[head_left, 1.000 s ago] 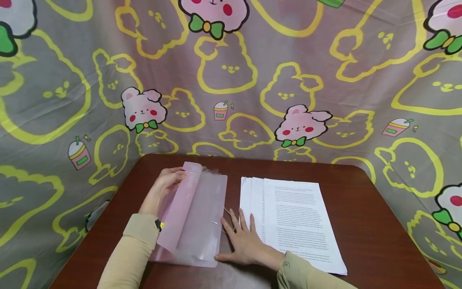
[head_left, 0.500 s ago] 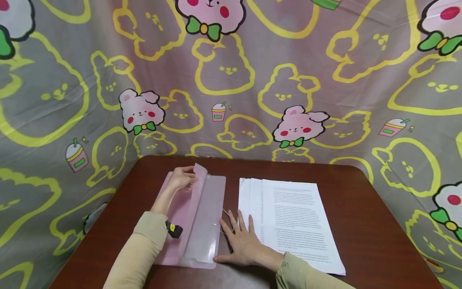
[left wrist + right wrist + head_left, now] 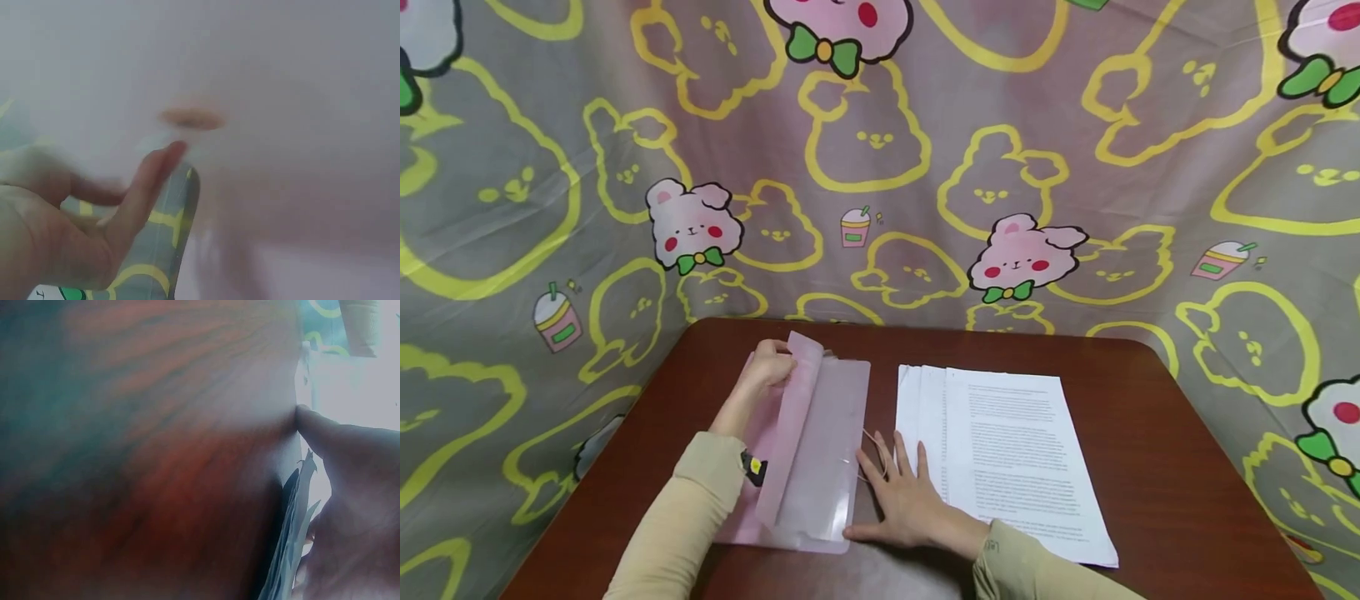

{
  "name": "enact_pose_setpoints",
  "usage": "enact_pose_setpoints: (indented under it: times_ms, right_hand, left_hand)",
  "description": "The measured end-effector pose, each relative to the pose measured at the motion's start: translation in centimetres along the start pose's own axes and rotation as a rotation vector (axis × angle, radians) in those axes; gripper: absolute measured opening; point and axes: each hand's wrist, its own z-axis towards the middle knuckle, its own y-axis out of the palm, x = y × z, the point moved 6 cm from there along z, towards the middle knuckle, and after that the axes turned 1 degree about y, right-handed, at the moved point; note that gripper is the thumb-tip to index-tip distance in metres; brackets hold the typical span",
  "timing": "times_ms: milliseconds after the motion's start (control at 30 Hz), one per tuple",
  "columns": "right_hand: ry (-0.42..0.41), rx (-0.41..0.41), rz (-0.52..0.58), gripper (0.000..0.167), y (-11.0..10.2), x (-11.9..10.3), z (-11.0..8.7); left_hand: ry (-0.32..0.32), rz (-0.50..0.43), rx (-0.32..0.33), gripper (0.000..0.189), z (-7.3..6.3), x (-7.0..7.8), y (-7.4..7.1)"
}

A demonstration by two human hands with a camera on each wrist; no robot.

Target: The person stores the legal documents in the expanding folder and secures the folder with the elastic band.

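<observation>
a big curtain (image 3: 1075,125) with pink bunnies and yellow shapes hangs behind and around everything, far past the fingers. in front of it is the dark brown worktop (image 3: 1187,467), and both hands rest on it. a stack of white papers (image 3: 1007,458) with small print lies flat just beside the right hand's fingers, on their outer side, and the fingertips lie at its near edge. a see-through pink folder (image 3: 812,450) lies flat on the worktop between the two hands. its top flap (image 3: 793,417) is lifted up along the side by the left hand, and the rest stays down. the left hand (image 3: 767,371) is at the far end of the folder, and its fingers (image 3: 778,360) are curled around the edge of that flap, holding it up. in the left wrist view the pink sheet fills almost the whole picture, very blurry, with a thumb (image 3: 147,187) pressing up against it. the right hand (image 3: 906,500) lies flat on the worktop, right beside the near corner of the folder, with its fingers (image 3: 898,458) straight and spread wide, holding nothing. a thin stretchy loop (image 3: 874,458) from the folder lies under those fingertips. a small black and yellow thing (image 3: 752,468) sits at the left wrist, just behind the fingers.
</observation>
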Motion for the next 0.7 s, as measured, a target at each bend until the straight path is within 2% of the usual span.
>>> enact_pose_setpoints:
  times_ms: [100,200,367,600,700]
  right_hand:
    - [0.003,-0.012,0.012,0.115,-0.4,-0.1,0.0]
    - [0.016,-0.03,0.019,0.116,-0.7,-0.2,-0.1]
    - [0.028,-0.034,0.006,0.115,-0.9,-0.4,-0.3]
    - [0.004,-0.026,0.026,0.116,-0.4,-0.2,0.0]
    - [0.006,-0.028,0.022,0.116,-0.5,-0.2,0.0]
  left_hand:
    - [0.056,0.093,0.14,0.055,0.1,-0.1,-0.3]
    - [0.096,0.163,0.207,0.05,-0.2,-0.2,-0.2]
    - [0.132,0.099,0.213,0.05,-0.5,-0.5,0.1]
    - [0.139,0.059,0.247,0.048,-0.7,-1.1,-1.1]
    - [0.162,0.051,0.255,0.048,-0.6,-1.4,-1.7]
